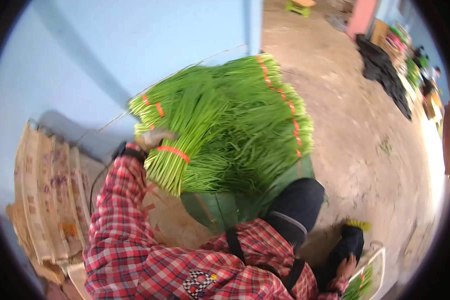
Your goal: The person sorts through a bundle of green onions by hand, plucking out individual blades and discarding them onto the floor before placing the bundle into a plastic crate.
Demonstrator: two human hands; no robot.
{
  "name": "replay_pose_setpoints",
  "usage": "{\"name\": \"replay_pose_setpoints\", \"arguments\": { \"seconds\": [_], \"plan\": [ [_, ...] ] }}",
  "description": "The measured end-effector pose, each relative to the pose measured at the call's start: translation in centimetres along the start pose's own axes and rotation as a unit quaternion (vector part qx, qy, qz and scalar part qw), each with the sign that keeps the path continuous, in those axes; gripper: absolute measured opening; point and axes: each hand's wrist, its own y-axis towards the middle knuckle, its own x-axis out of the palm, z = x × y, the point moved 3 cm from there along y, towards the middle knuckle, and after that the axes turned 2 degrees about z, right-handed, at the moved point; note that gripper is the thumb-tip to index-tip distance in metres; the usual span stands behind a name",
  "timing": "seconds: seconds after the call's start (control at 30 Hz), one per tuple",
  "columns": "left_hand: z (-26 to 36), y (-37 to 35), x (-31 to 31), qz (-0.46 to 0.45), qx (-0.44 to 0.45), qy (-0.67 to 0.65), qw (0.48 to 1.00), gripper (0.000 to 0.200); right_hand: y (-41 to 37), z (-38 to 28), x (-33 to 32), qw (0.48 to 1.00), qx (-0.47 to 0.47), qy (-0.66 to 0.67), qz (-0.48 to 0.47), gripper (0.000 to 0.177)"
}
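Observation:
My left hand (155, 139), in a light glove, is closed on a bundle of long green chives (177, 145) near its orange-red band. The pale stalk ends point down toward me, and the leaves fan out away from me. Beneath it and to its right lies a heap of similar banded chives (255, 110), arranged in a curve with their cut ends outward. My right hand (346, 267) is low at the right, beside my dark lower leg and a white basket (381, 262). Its fingers look extended, with nothing visible in them.
Large green leaves (212, 207) lie along the near edge of the heap. Flattened cardboard (50, 195) leans against the blue wall (150, 40) at left. Black cloth (382, 72) and assorted goods line the right side. A small yellow-green stool (300, 7) stands on the bare floor at the back.

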Motion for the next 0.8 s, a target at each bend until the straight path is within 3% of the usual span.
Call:
{"name": "replay_pose_setpoints", "arguments": {
  "seconds": [0.03, 0.07, 0.1, 0.13, 0.17, 0.2, 0.23, 0.27, 0.3, 0.33, 0.37, 0.4, 0.47, 0.5, 0.53, 0.57, 0.6, 0.67, 0.7, 0.8],
  "plan": [
    [1.5, -1.2, 1.8, 0.015, 0.162, 0.122, 0.979, 0.027, 0.0, -1.8, 0.3, 0.998, -0.016, 0.047, 0.035, 0.039],
    [3.2, -2.2, 3.6, 0.032, 0.325, 0.231, 0.917, 0.023, -0.1, -5.1, -0.1, 0.985, -0.004, 0.142, 0.099, 0.038],
    [5.1, -1.8, 5.2, -0.008, 0.189, 0.027, 0.982, 0.017, 0.0, -8.6, -0.7, 0.968, -0.044, 0.228, 0.095, 0.035],
    [6.4, -1.6, 7.7, -0.057, 0.028, -0.168, 0.984, 0.013, -0.4, -12.0, -1.4, 0.951, -0.076, 0.278, 0.109, 0.034],
    [7.5, -0.9, 8.9, -0.055, 0.126, 0.008, 0.99, 0.009, -0.5, -15.1, -1.6, 0.94, -0.113, 0.305, 0.102, 0.034],
    [9.6, -0.3, 10.0, -0.049, 0.318, 0.108, 0.941, 0.008, -1.0, -18.0, -1.5, 0.941, -0.142, 0.291, 0.096, 0.034],
    [12.3, -0.2, 11.7, -0.04, 0.502, 0.183, 0.845, 0.01, -1.5, -21.4, -3.6, 0.926, -0.111, 0.36, -0.012, 0.037],
    [16.6, -0.8, 13.9, -0.116, 0.485, 0.137, 0.856, 0.014, -1.7, -24.1, -4.7, 0.895, -0.094, 0.423, -0.107, 0.04],
    [18.1, 0.3, 14.5, -0.18, 0.494, 0.153, 0.837, 0.018, -2.2, -26.5, -5.4, 0.854, -0.142, 0.487, -0.112, 0.043],
    [18.6, 2.3, 15.0, -0.192, 0.5, 0.289, 0.793, 0.024, -2.8, -28.4, -5.5, 0.823, -0.155, 0.518, -0.176, 0.048],
    [23.1, 1.1, 18.3, -0.254, 0.473, 0.193, 0.821, 0.022, -3.3, -29.4, -4.8, 0.826, -0.248, 0.505, -0.03, 0.056],
    [23.7, 3.5, 22.8, -0.322, 0.105, -0.078, 0.938, 0.027, -2.6, -29.2, -2.8, 0.821, -0.245, 0.515, -0.024, 0.063],
    [25.2, 8.3, 28.9, -0.425, 0.126, 0.067, 0.894, 0.049, -1.1, -27.2, -2.8, 0.803, -0.164, 0.567, -0.085, 0.072],
    [25.1, 10.2, 32.3, -0.456, 0.141, 0.084, 0.874, 0.049, 0.0, -26.4, -0.7, 0.834, -0.163, 0.526, -0.038, 0.074],
    [24.2, 12.1, 35.5, -0.414, 0.259, 0.294, 0.821, 0.056, 0.5, -25.5, 1.2, 0.838, -0.142, 0.527, -0.014, 0.074],
    [24.6, 12.8, 38.4, -0.337, 0.367, 0.478, 0.723, 0.064, 0.8, -25.0, 2.6, 0.847, -0.136, 0.514, -0.007, 0.076],
    [25.9, 18.6, 41.5, -0.359, 0.372, 0.476, 0.711, 0.064, 5.5, -25.1, 4.5, 0.856, -0.12, 0.503, -0.021, 0.078],
    [26.6, 16.1, 43.6, -0.428, 0.21, 0.375, 0.795, 0.07, 4.9, -24.3, 4.8, 0.834, -0.123, 0.537, -0.036, 0.081],
    [25.3, 18.4, 43.1, -0.405, 0.277, 0.354, 0.796, 0.068, 4.8, -24.1, 5.3, 0.83, -0.119, 0.543, -0.03, 0.082],
    [29.2, 11.2, 46.0, -0.386, 0.267, 0.387, 0.794, 0.069, 4.7, -23.4, 4.9, 0.796, -0.12, 0.593, -0.008, 0.084]
  ]
}}
